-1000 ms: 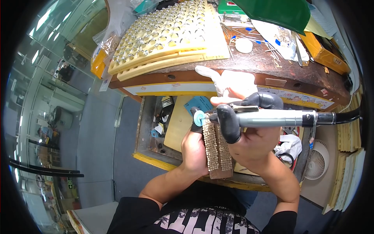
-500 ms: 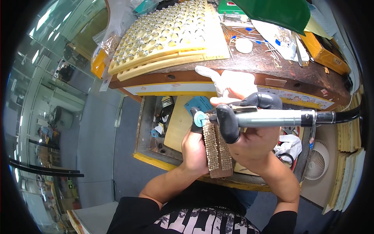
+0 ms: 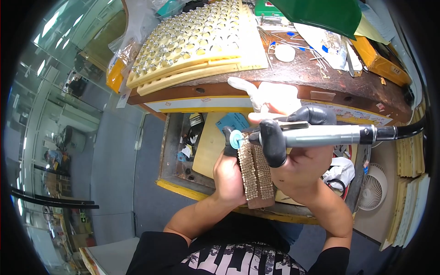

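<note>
A silver rotary handpiece [image 3: 325, 136] lies across my right hand [image 3: 302, 168], which is closed around it with black covers on the thumb and a finger. Other fingers of that hand, brightly lit and whitish, stretch beyond the tool. A small light-blue disc [image 3: 236, 139] is at the handpiece's tip, by the top end of a brown block [image 3: 261, 201]. Rows of small beige pieces run along the block's upper face. My left hand [image 3: 229, 178] is closed along the block's left side, its black-covered thumb beside the disc. Its other fingers are mostly hidden behind the block.
Below the hands, an open drawer [image 3: 183, 189] holds boards, a blue card [image 3: 232, 123] and a white cloth [image 3: 341, 169]. On the wooden bench [image 3: 298, 75] are stacked cream trays [image 3: 183, 46] of rings, scattered burs and a green lamp shade [image 3: 323, 16]. A fan [image 3: 372, 185] stands at right.
My right hand and the handpiece have shifted slightly right, and the handpiece's rear end has risen a little. The disc stays near the block's top end; my left hand is nearly still.
</note>
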A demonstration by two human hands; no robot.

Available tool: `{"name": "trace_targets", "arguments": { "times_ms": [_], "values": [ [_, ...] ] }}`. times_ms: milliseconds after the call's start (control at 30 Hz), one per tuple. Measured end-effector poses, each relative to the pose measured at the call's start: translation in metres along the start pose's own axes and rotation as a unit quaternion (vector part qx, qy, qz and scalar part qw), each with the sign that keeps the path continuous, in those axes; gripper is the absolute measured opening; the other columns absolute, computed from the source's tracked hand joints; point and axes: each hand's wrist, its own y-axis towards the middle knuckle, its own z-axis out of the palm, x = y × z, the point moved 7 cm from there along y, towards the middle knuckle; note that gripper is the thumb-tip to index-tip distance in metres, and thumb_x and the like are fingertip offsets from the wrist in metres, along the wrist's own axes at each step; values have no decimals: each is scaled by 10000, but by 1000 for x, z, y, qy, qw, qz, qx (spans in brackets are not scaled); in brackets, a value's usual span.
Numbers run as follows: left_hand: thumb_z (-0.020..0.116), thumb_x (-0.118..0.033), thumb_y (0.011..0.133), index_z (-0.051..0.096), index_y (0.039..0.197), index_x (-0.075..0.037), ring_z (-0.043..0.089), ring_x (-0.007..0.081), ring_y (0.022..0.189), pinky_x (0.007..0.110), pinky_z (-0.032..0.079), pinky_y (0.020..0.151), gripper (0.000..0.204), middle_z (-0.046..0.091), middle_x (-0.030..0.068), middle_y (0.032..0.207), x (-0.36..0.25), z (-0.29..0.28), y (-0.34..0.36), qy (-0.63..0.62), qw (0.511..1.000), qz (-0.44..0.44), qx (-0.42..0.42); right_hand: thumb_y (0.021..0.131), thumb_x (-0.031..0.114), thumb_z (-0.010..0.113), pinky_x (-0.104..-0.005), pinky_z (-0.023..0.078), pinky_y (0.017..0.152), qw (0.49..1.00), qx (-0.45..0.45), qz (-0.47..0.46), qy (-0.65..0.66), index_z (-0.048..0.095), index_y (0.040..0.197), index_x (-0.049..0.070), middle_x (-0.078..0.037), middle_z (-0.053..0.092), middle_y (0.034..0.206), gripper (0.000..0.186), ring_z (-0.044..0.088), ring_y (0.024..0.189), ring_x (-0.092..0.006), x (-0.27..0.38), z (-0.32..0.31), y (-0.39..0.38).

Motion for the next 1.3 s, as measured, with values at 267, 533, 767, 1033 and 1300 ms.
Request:
{"name": "trace_targets", "arguments": {
  "times_ms": [267,533,767,1033,1300],
  "values": [
    [349,-406,1067,516,1328,3,641,234,1083,372,504,958,513,634,134,1196,5,-11,-2,2,1000,8,-20,748,117,825,-296,493,625,998,-15,-45,-33,749,779,49,-42,656,759,106,623,697,-174,3,0,-1],
    [336,-410,1072,512,1336,-1,637,230,1090,374,500,969,517,629,132,1215,6,-7,-2,-10,999,6,-37,752,107,822,-302,481,572,998,3,-62,-31,727,749,37,-57,640,722,118,614,619,-188,7,1,2],
    [329,-404,1075,516,1325,-8,638,231,1085,372,502,962,505,633,131,1206,5,-7,-3,-23,999,8,-40,749,105,828,-294,463,545,997,1,-64,-41,714,739,29,-59,630,715,137,605,597,-182,13,0,5],
    [328,-403,1073,531,1294,-13,643,230,1059,375,507,946,492,637,124,1175,7,-9,-3,-29,998,3,-54,724,93,829,-295,498,592,995,13,-77,-61,736,800,39,-53,641,746,132,627,639,-187,12,0,3],
    [283,-550,1047,548,1242,10,666,235,895,361,555,789,649,653,153,1059,3,5,-3,-25,997,5,69,784,89,798,-278,482,632,999,1,4,44,741,825,18,-57,674,785,100,631,690,-154,-3,-5,3]
  ]
}}
